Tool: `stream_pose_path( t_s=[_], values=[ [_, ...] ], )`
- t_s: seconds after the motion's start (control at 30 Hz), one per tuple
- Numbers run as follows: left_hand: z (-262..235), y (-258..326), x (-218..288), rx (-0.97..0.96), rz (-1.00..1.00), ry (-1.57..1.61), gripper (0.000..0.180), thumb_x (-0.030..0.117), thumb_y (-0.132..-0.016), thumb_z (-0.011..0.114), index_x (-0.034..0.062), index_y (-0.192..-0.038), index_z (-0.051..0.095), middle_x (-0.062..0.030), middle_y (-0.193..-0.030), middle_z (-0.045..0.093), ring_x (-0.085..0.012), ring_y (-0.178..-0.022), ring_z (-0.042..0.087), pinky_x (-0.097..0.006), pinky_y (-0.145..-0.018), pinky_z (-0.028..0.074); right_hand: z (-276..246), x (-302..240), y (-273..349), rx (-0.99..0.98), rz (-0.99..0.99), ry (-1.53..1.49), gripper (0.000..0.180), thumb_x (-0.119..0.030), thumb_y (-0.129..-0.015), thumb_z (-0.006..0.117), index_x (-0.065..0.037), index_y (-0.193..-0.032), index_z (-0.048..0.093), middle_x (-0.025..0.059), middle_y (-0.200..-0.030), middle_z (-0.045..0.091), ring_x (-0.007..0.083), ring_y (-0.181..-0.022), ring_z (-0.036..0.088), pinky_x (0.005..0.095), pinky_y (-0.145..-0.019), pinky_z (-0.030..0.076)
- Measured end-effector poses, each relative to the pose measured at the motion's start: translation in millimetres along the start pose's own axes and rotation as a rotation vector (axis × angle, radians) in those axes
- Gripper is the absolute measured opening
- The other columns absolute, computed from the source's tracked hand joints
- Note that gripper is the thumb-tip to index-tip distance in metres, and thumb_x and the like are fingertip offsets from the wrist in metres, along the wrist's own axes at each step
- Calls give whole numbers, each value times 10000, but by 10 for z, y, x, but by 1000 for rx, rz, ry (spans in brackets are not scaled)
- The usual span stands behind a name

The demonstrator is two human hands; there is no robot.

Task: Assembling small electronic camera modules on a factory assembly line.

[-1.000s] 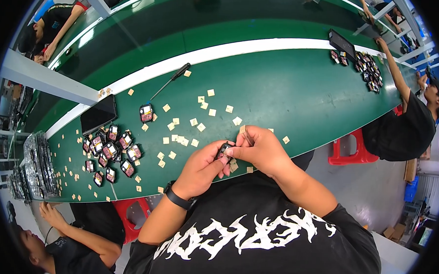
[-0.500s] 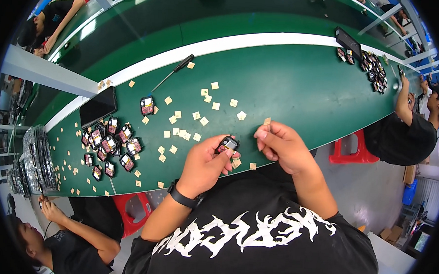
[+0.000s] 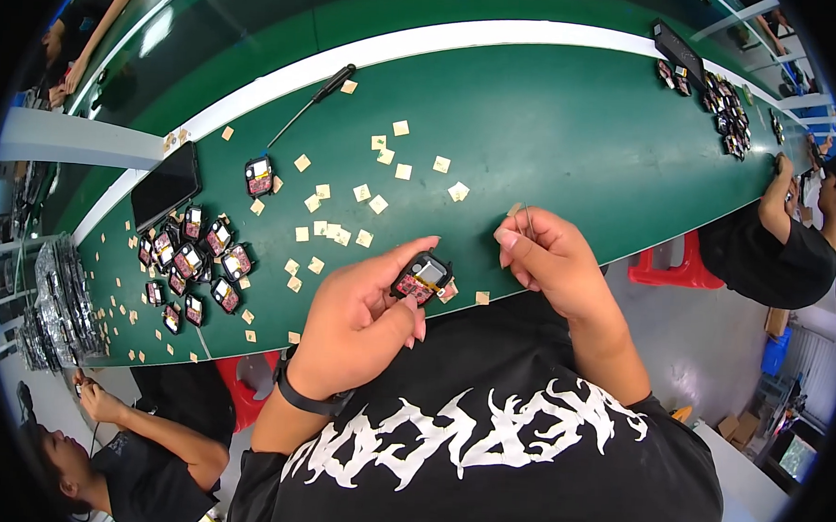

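Note:
My left hand (image 3: 365,307) holds a small square black device (image 3: 423,276) with red and orange parts showing on its open face, just above the near edge of the green table (image 3: 573,128). My right hand (image 3: 549,257) is a short way to the right, pinching thin metal tweezers (image 3: 527,219) whose tips point away from me. A small tan square sits at the tweezers' tip (image 3: 513,209). Both hands are apart from each other.
Several loose tan squares (image 3: 360,193) lie scattered on the table. A cluster of similar black devices (image 3: 194,261) lies at left, one lone device (image 3: 258,175) further up, with a dark phone (image 3: 165,185) and a screwdriver (image 3: 313,98). Other people work at far right, upper left and lower left.
My hands were together over the device; my right hand has moved away to the right and up with the tweezers, while the left keeps the device.

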State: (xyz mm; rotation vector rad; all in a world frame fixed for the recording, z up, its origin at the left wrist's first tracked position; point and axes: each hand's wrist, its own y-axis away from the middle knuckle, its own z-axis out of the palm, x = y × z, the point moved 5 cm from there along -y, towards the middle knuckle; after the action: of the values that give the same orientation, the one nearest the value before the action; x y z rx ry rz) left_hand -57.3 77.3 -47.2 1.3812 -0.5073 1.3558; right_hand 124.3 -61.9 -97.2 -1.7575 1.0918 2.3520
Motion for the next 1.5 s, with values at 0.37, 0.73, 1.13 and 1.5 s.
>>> stream_pose_path(
  t_s=[0.37,0.73,1.13,1.5],
  values=[
    [44,96,74,-6,174,-234,554,-130,-904,494,-95,-1457,497,-171,-1099,708,-95,-735,601,-240,-650,521,111,-50,109,-34,-306,211,156,-173,-1009,663,-24,-965,668,17,-765,621,83,-641,549,273,-570,439],
    [91,138,169,-91,-61,43,589,-129,-933,459,-46,-1516,444,-60,-1048,622,-58,-754,553,-220,-669,483,296,-837,642,-72,-808,955,407,-369,-767,884,-54,-797,627,48,-659,550,245,-579,556,355,-518,441],
    [102,210,173,-142,41,-304,584,-89,-892,463,-73,-1475,488,-140,-1018,709,-74,-652,549,-210,-600,457,554,-962,808,-169,-1328,1277,173,-129,-636,664,-36,-775,619,72,-838,574,154,-631,520,265,-479,422],
    [119,230,219,-125,142,-286,575,-28,-869,471,-57,-1438,549,-31,-690,606,-94,-555,575,-223,-526,430,698,-910,848,-329,-1309,1236,174,-109,-653,687,12,-774,654,89,-793,538,177,-621,539,286,-477,427]
  ],
)
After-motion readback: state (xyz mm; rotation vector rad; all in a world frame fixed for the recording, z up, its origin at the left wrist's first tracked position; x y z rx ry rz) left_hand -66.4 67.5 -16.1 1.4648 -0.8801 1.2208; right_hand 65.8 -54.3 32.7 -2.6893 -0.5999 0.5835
